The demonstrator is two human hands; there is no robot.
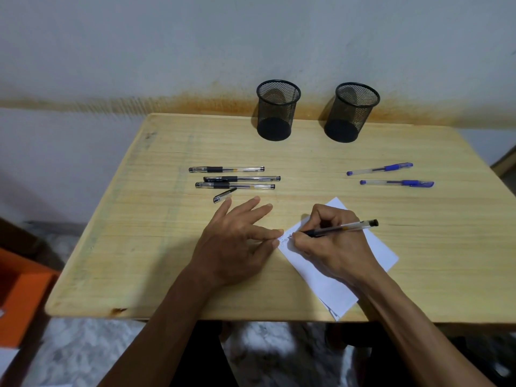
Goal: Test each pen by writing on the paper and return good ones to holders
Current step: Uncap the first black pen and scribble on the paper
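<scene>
Right hand (pixel 332 241) fingers pinch pen (pixel 342 228) at its grip, writing | left hand (pixel 237 241) splayed, empty, pinning paper (pixel 377 250) | I'd say light, stiff, slick barrel (hold the rubber)

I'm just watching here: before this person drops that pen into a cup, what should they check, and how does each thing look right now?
1. Pen makes a mark: ok, there is writing on the paper by the tip.
2. Ink line even, no skips: cannot tell, too small.
3. Paper held steady: ok, left hand fingertips press its edge.
4. Loose cap back on: not ok, it lies on the table.
5. Holders upright and open: ok, left holder and right holder both stand.
6. Grip secure: ok, right hand closed around the pen.
</scene>
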